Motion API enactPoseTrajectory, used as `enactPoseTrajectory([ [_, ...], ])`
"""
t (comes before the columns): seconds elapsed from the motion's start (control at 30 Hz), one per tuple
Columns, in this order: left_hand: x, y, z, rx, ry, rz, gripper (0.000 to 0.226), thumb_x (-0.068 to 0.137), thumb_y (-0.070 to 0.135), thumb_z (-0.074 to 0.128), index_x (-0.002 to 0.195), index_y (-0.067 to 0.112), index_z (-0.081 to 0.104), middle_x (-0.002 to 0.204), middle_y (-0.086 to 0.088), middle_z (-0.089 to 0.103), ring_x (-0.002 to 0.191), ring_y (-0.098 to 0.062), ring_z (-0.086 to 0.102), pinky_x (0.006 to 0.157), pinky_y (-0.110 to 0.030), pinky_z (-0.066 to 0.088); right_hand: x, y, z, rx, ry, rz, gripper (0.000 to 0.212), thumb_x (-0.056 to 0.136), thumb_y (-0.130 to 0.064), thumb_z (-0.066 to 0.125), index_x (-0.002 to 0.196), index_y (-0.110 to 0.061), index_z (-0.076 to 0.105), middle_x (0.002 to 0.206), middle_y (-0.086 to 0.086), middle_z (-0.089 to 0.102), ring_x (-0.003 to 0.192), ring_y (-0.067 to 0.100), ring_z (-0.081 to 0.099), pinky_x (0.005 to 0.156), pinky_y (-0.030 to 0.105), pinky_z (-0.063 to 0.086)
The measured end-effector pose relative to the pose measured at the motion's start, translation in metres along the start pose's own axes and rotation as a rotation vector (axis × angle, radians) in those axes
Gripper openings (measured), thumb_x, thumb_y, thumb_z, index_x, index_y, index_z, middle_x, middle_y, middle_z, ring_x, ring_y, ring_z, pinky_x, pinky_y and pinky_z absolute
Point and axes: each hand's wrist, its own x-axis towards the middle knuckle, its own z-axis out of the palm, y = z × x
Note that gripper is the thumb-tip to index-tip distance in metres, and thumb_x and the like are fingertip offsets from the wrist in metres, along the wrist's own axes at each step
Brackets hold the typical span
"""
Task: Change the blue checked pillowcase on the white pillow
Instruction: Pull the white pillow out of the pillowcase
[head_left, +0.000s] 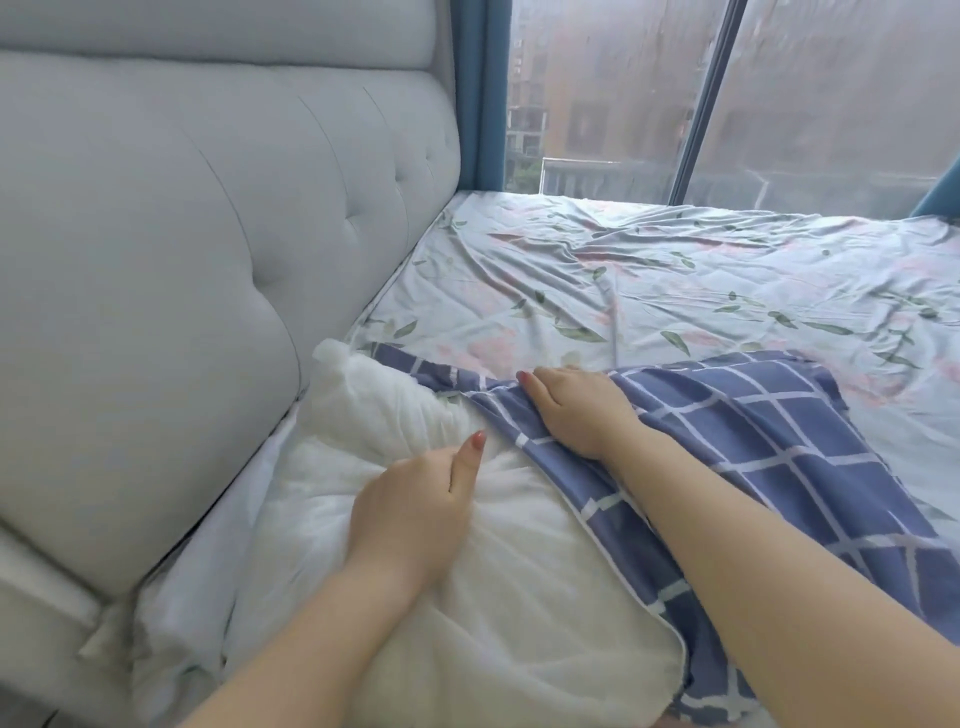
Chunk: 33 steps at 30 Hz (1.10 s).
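I count one pillow (519, 597), white, puffy and creased, lying on the bed against one tufted grey headboard (182, 260). One pillowcase (769, 441), smooth blue cloth with a white grid, covers only its right side. Of two bare hands, the left hand (410, 514) digs in, fingers curled under, seemingly bunching the pillow. The right hand (576, 410) hooks its fingers over the pillowcase hem. One wrinkled floral sheet (675, 280) lies beyond.

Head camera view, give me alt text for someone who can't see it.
A person's left hand grips the exposed part of a white pillow while the right hand holds the open edge of a blue checked pillowcase covering the rest of it. They lie on a floral sheet beside a grey tufted headboard.
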Motion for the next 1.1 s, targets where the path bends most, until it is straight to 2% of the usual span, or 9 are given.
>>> enactPoseTrajectory([
  [0.13, 0.013, -0.011, -0.005, 0.154, 0.168, 0.108, 0.049, 0.098, 0.057, 0.014, 0.072, 0.024, 0.038, 0.075, 0.007, 0.053, 0.077, -0.024, 0.053, 0.065, -0.036, 0.036, -0.013, 0.002, 0.022, 0.033, 0.137, 0.006, 0.041, 0.105, -0.040, 0.026, 0.080, -0.015, 0.046, 0.087, 0.010, 0.065, 0.091, 0.032, 0.056, 0.075, 0.041, 0.039],
  [0.23, 0.033, -0.012, -0.006, 0.169, 0.283, 0.268, 0.052, 0.098, 0.053, 0.014, 0.087, 0.025, 0.057, 0.093, 0.008, 0.060, 0.093, -0.021, 0.056, 0.086, -0.040, 0.036, -0.018, 0.002, 0.021, 0.070, 0.218, -0.014, 0.042, 0.105, -0.040, 0.027, 0.078, -0.014, 0.045, 0.082, 0.009, 0.064, 0.084, 0.032, 0.056, 0.072, 0.042, 0.040],
  [0.3, 0.046, -0.014, -0.003, 0.183, 0.284, 0.305, 0.057, 0.098, 0.053, 0.013, 0.099, 0.023, 0.061, 0.104, 0.006, 0.063, 0.104, -0.021, 0.056, 0.100, -0.046, 0.033, -0.025, 0.001, 0.018, 0.087, 0.265, -0.050, 0.046, 0.103, -0.043, 0.024, 0.078, -0.013, 0.047, 0.077, 0.007, 0.063, 0.078, 0.030, 0.056, 0.069, 0.041, 0.040],
  [0.33, 0.050, -0.014, -0.001, 0.195, 0.269, 0.302, 0.058, 0.098, 0.054, 0.012, 0.099, 0.021, 0.060, 0.105, 0.005, 0.063, 0.104, -0.023, 0.056, 0.100, -0.047, 0.034, -0.028, 0.001, 0.016, 0.101, 0.289, -0.068, 0.049, 0.101, -0.046, 0.022, 0.078, -0.013, 0.048, 0.074, 0.005, 0.062, 0.075, 0.029, 0.057, 0.067, 0.041, 0.040],
  [0.47, 0.053, -0.023, 0.006, 0.238, 0.235, 0.325, 0.049, 0.092, 0.062, 0.007, 0.081, 0.026, 0.039, 0.082, -0.004, 0.065, 0.086, -0.031, 0.060, 0.070, -0.036, 0.030, -0.036, 0.002, 0.006, 0.126, 0.358, -0.129, 0.049, 0.098, -0.047, 0.023, 0.072, -0.012, 0.046, 0.062, 0.000, 0.055, 0.064, 0.024, 0.052, 0.063, 0.040, 0.039],
  [0.57, 0.049, -0.023, -0.002, 0.222, 0.203, 0.333, 0.062, 0.086, 0.079, 0.006, 0.076, 0.030, 0.043, 0.079, -0.007, 0.068, 0.080, -0.034, 0.063, 0.062, -0.033, 0.029, -0.036, 0.005, 0.003, 0.085, 0.399, -0.166, 0.047, 0.098, -0.047, 0.022, 0.070, -0.015, 0.041, 0.060, -0.006, 0.046, 0.061, 0.021, 0.045, 0.060, 0.035, 0.030],
  [0.83, 0.036, -0.017, -0.029, 0.121, 0.329, 0.276, 0.063, 0.084, 0.080, 0.011, 0.055, 0.027, 0.030, 0.056, 0.000, 0.054, 0.064, -0.029, 0.058, 0.052, -0.031, 0.024, -0.028, 0.019, -0.006, -0.044, 0.467, -0.323, 0.037, 0.101, -0.031, 0.026, 0.069, -0.019, 0.040, 0.062, -0.005, 0.043, 0.060, 0.016, 0.036, 0.060, 0.030, 0.031],
  [0.97, 0.032, -0.019, -0.036, 0.158, 0.371, 0.295, 0.065, 0.088, 0.073, 0.016, 0.064, 0.024, 0.052, 0.051, 0.002, 0.051, 0.058, -0.025, 0.053, 0.049, -0.029, 0.026, -0.030, 0.041, -0.017, -0.089, 0.496, -0.312, 0.038, 0.100, -0.029, 0.026, 0.065, -0.020, 0.039, 0.059, 0.003, 0.052, 0.057, 0.023, 0.045, 0.060, 0.030, 0.033],
  [1.1, 0.025, -0.020, -0.046, 0.157, 0.400, 0.289, 0.067, 0.091, 0.069, 0.020, 0.062, 0.015, 0.048, 0.045, 0.000, 0.042, 0.051, -0.026, 0.048, 0.044, -0.028, 0.032, -0.037, 0.070, -0.027, -0.126, 0.472, -0.267, 0.042, 0.099, -0.032, 0.024, 0.061, -0.021, 0.038, 0.057, 0.003, 0.054, 0.057, 0.030, 0.056, 0.058, 0.032, 0.039],
])
